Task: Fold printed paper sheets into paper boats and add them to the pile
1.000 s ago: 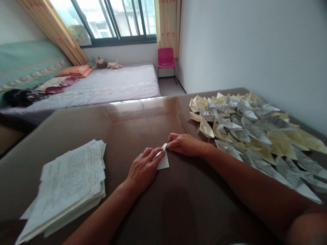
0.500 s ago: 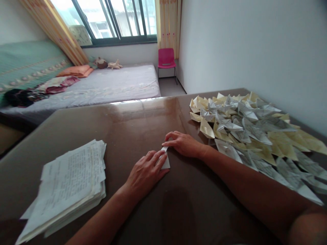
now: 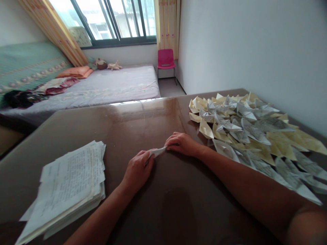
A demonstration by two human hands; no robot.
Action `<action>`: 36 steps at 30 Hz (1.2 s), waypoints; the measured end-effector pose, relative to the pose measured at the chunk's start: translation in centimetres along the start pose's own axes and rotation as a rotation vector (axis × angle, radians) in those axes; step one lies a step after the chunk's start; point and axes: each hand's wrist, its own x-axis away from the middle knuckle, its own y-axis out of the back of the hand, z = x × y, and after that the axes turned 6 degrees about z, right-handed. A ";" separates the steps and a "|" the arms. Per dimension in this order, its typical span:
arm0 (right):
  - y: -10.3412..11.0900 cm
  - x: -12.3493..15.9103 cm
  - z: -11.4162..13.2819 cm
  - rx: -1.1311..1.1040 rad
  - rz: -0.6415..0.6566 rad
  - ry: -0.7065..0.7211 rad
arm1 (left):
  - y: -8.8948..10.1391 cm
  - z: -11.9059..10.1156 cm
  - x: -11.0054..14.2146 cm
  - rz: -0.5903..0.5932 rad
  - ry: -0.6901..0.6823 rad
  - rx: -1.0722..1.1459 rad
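Observation:
A small folded strip of white paper (image 3: 158,151) stretches between my two hands above the middle of the brown table. My left hand (image 3: 139,168) pinches its left end, thumb and fingers closed on it. At the other end, the fingers of my right hand (image 3: 181,143) are curled shut on the paper. Parts of the folded paper are hidden under the fingers of both hands. Many folded paper boats (image 3: 241,124), some white with writing and some cream, lie crowded on the table beyond my right forearm.
A stack of written paper sheets (image 3: 74,180) lies to the left on the brown table (image 3: 133,126). Beyond the table's far edge are a bed (image 3: 122,81) and a pink chair (image 3: 166,59). A white wall (image 3: 250,44) runs along the right.
The left hand has gone from lying flat over the folded paper to pinching its left end. The paper is now held stretched between both hands, and its flat triangular part no longer shows.

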 end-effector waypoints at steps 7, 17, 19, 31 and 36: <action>-0.7 0.0 1.0 -0.178 -0.131 -0.143 | 0.3 0.0 -0.3 0.078 0.272 0.431; 0.3 0.0 1.2 -0.402 0.009 -0.130 | 0.7 -0.6 -0.2 0.054 0.236 0.366; 0.3 -0.1 0.9 -0.440 0.049 -0.159 | 0.7 -0.8 -0.2 0.050 0.223 0.345; 0.8 0.0 1.4 -0.442 0.228 -0.086 | 0.6 -0.8 0.1 0.065 0.179 0.378; 0.4 -0.1 2.3 -0.383 0.148 -0.155 | 0.4 -0.3 -0.2 0.079 0.187 0.389</action>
